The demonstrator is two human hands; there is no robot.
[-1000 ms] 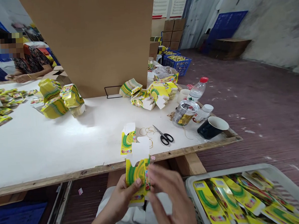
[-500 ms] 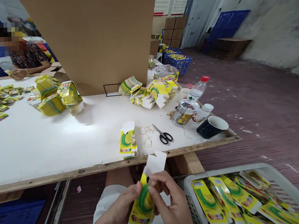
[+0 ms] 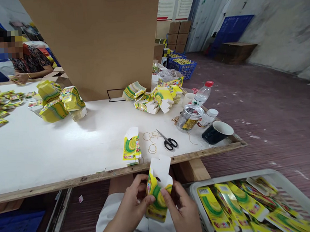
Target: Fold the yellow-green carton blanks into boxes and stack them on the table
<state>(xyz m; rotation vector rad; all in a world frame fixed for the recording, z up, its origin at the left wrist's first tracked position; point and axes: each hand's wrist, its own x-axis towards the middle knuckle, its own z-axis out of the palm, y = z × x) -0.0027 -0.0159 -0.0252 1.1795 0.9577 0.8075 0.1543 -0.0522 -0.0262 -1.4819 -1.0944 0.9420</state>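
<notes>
Above my lap, a small yellow-and-green cardboard box (image 3: pixel 158 202) is held between both hands, its white top flaps standing up and its top end open. My left hand (image 3: pixel 135 202) grips its left side, thumb on the front. On the right edge, my right hand (image 3: pixel 179 204) closes with its thumb across the front panel. Just beyond, a stack of flattened boxes (image 3: pixel 131 146) lies near the table's front edge. Beside it are several rubber bands (image 3: pixel 152 149) and black-handled scissors (image 3: pixel 169 143).
A pale plastic basket (image 3: pixel 233 177) of boxes stands at my right. On the white table (image 3: pixel 99 139) are box bundles (image 3: pixel 73 99), a dark mug (image 3: pixel 217 133), a clear jar (image 3: pixel 190 117) and a bottle (image 3: pixel 203 94). Behind a cardboard panel (image 3: pixel 96 46), another person (image 3: pixel 30 63) sits far left.
The box has turned more upright and its top has opened out from flat. My left hand has moved up along its side, and my right hand has shifted to its right edge.
</notes>
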